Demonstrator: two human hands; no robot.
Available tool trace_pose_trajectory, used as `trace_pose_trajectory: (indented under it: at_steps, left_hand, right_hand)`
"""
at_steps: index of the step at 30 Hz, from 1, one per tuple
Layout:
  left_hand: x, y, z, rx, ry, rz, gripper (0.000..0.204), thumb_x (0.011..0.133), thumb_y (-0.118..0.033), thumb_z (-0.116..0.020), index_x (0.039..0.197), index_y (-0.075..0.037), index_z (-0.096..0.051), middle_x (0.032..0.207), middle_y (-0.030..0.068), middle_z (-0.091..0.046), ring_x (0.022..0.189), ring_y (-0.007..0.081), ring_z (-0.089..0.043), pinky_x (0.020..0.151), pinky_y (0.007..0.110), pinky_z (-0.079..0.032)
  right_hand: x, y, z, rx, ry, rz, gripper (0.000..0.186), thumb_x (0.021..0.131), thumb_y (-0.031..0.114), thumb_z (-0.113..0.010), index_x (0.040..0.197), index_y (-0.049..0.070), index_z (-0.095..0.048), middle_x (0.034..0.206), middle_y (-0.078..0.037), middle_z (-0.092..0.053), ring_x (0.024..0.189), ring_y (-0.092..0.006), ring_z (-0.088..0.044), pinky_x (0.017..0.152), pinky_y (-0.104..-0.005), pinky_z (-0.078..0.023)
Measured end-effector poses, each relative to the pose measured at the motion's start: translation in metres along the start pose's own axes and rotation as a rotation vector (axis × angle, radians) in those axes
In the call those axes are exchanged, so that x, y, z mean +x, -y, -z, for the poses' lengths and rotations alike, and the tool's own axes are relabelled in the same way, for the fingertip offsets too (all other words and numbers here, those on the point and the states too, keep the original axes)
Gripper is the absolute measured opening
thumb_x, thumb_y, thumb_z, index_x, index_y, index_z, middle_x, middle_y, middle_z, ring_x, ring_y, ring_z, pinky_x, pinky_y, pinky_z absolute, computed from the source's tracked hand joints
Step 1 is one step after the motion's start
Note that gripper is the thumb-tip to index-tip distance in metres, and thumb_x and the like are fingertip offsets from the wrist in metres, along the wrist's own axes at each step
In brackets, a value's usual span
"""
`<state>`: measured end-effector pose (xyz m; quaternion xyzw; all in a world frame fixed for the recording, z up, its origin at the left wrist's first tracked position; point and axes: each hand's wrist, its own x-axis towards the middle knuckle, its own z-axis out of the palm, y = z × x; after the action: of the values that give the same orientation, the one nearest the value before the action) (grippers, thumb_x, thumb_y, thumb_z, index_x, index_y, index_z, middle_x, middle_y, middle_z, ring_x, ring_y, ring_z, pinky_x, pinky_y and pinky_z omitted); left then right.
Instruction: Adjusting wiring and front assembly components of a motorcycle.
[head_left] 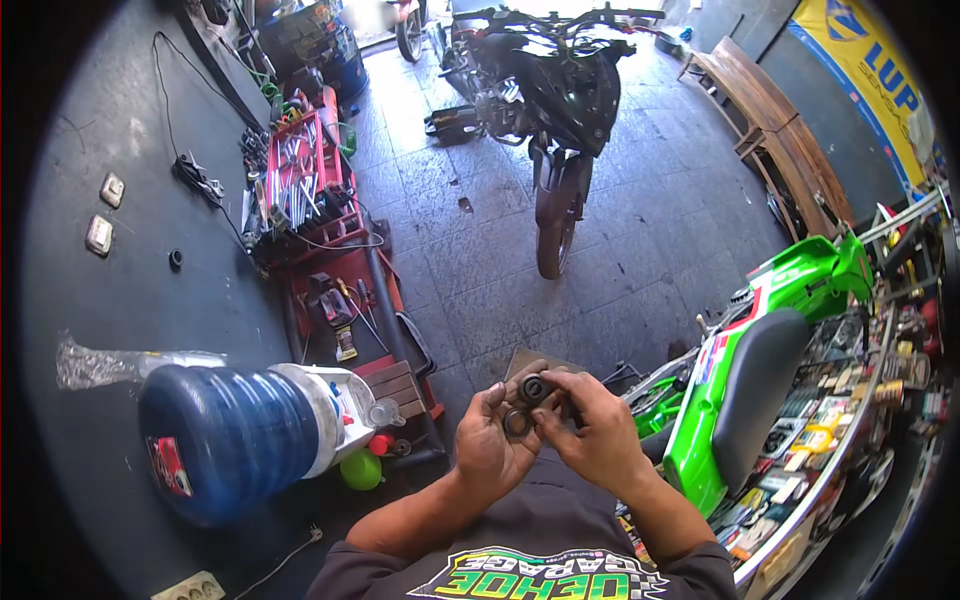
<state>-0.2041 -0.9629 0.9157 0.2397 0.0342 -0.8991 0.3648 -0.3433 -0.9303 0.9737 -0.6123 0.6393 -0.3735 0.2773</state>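
Close in front of my chest, both hands are together over small round parts. My left hand (493, 440) is turned palm up and curled about a dark ring (516, 422) with a lighter rim. My right hand (595, 428) pinches a black round part with a hole in its middle (533, 388), like a bearing or a bushing; its exact kind is unclear. The two parts lie almost against each other between the hands. My left fingers are partly hidden behind them.
A black motorcycle (560, 110) stands ahead on the tiled floor. At left are a red tool cart (330, 262) with many tools and a water dispenser with a blue bottle (230, 435). A green motorcycle body with a dark seat (765, 390) sits over a parts display at right, near a wooden bench (765, 120).
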Motion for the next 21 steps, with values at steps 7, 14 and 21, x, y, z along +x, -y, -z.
trace_pose_trajectory:
  at_steps: [7,14,21]
  left_hand:
    - [0.101,-0.085,-0.048,-0.029,0.073,-0.032,0.052,0.101,-0.026,-0.027,0.139,0.006,-0.043,0.13,0.0172,-0.057,0.119,0.0266,-0.056,0.109,0.04,-0.04]
    - [0.24,-0.222,-0.081,0.334,0.148,0.044,0.039,0.098,-0.01,-0.047,0.133,0.007,-0.049,0.125,0.0161,-0.061,0.118,0.0252,-0.059,0.105,0.042,-0.047]
    - [0.329,-0.331,-0.126,0.396,0.212,0.081,0.039,0.097,-0.006,-0.054,0.133,0.009,-0.049,0.114,0.0191,-0.064,0.09,0.0219,-0.069,0.077,0.032,-0.061]
  right_hand:
    - [0.14,-0.045,-0.007,-0.001,0.007,0.035,0.03,0.082,0.001,-0.071,0.111,0.001,-0.063,0.093,-0.011,-0.065,0.079,-0.0192,-0.066,0.07,-0.0291,-0.053]
    - [0.303,-0.074,-0.03,0.729,-0.081,-0.321,0.024,0.091,0.004,-0.066,0.113,-0.002,-0.061,0.098,-0.006,-0.068,0.087,-0.008,-0.063,0.074,-0.0231,-0.052]
    - [0.435,-0.061,-0.044,0.589,-0.177,-0.261,0.027,0.091,0.004,-0.067,0.115,-0.002,-0.058,0.098,-0.005,-0.066,0.085,-0.0074,-0.062,0.074,-0.0222,-0.05]
